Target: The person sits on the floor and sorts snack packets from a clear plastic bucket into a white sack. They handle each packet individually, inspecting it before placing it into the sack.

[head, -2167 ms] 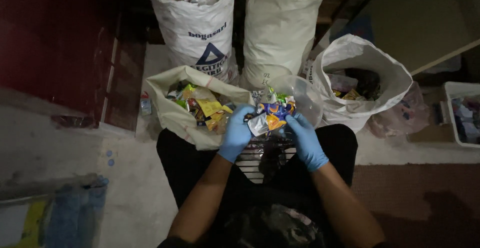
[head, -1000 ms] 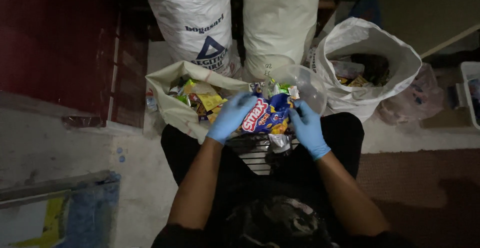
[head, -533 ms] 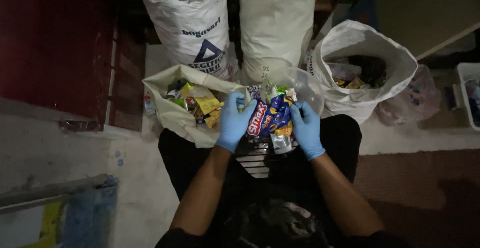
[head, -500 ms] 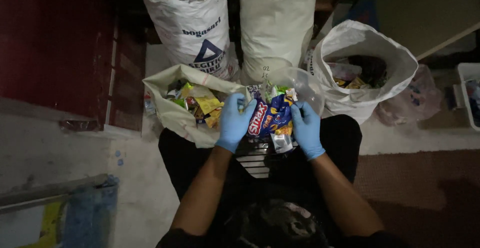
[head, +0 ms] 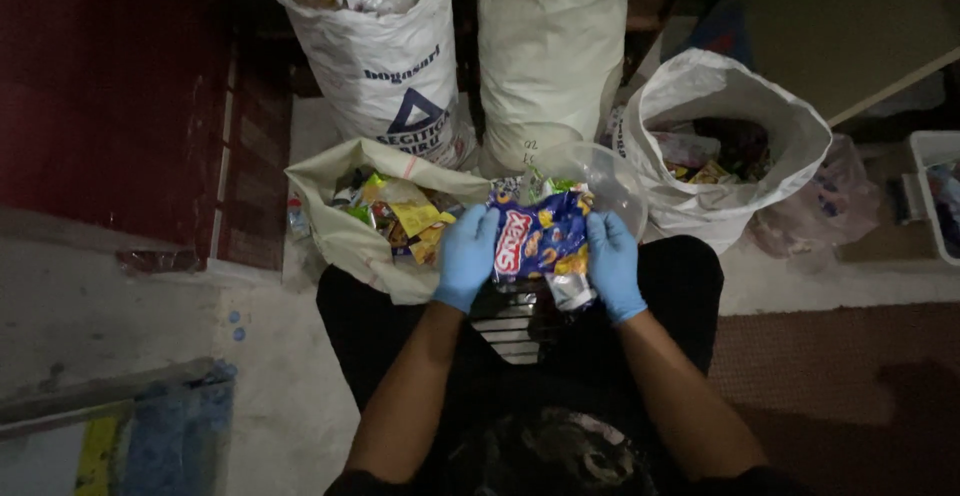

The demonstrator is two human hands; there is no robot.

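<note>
Wrapper (head: 540, 241) gripped at both side edges by left hand (head: 466, 256) and right hand (head: 614, 264). Ringed by open sacks (head: 720, 116) from 10 to 2 o'clock; bare floor (head: 150, 306) at 8.

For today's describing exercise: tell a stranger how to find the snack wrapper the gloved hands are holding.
Start at the two tall white sacks standing at the top, then drop to the seated person's lap in the middle. There the left hand and right hand, both in blue gloves, stretch a crumpled wrapper between them. It is blue with a red patch, unlike the yellow-green wrappers in the open bag to its left.
</note>
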